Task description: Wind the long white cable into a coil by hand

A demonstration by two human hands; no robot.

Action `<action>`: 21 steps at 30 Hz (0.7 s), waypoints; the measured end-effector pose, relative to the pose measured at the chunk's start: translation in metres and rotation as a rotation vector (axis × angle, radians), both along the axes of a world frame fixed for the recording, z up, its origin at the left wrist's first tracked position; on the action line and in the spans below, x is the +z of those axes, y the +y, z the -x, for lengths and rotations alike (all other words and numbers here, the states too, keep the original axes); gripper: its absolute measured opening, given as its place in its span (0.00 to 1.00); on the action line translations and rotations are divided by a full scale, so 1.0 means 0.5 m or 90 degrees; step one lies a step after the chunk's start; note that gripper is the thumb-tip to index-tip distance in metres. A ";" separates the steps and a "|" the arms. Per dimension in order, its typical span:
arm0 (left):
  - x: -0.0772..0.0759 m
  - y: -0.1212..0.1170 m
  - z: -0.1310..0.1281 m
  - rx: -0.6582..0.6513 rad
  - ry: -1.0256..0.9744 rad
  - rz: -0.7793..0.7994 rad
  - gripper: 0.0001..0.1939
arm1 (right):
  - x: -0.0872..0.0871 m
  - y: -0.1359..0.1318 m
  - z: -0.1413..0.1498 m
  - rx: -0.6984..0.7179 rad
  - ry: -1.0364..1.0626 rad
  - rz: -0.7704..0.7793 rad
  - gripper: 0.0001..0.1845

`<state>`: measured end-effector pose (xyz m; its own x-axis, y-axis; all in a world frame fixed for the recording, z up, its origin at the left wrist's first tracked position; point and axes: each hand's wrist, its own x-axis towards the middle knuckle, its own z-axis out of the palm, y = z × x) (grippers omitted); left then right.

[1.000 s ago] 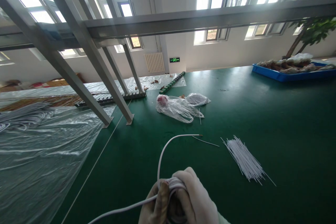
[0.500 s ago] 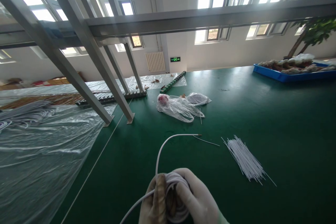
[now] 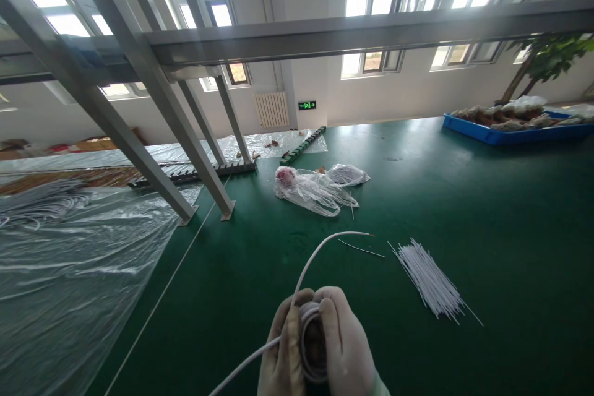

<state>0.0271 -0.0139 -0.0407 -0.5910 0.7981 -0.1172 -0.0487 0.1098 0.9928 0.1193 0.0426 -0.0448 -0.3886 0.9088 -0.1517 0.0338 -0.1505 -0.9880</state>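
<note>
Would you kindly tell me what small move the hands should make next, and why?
Probably wind the loose white cable length running toward the lower left into the round white cable coil, since the gloved left hand and gloved right hand grip the coil while that length lies outside it.

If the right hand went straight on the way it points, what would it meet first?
Beyond the coil it grips, the right hand would probably meet the loose cable end, arching just ahead; depth between them is unclear.
</note>
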 end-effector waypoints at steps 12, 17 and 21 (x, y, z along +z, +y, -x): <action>0.018 0.019 -0.005 0.025 -0.082 0.085 0.16 | -0.053 0.011 0.014 0.043 -0.117 -0.082 0.24; -0.031 0.004 0.019 0.044 0.056 0.040 0.16 | 0.011 0.008 0.009 0.009 0.041 0.077 0.22; -0.028 0.004 0.016 0.019 0.006 0.033 0.12 | 0.009 0.009 0.006 0.000 0.038 0.099 0.23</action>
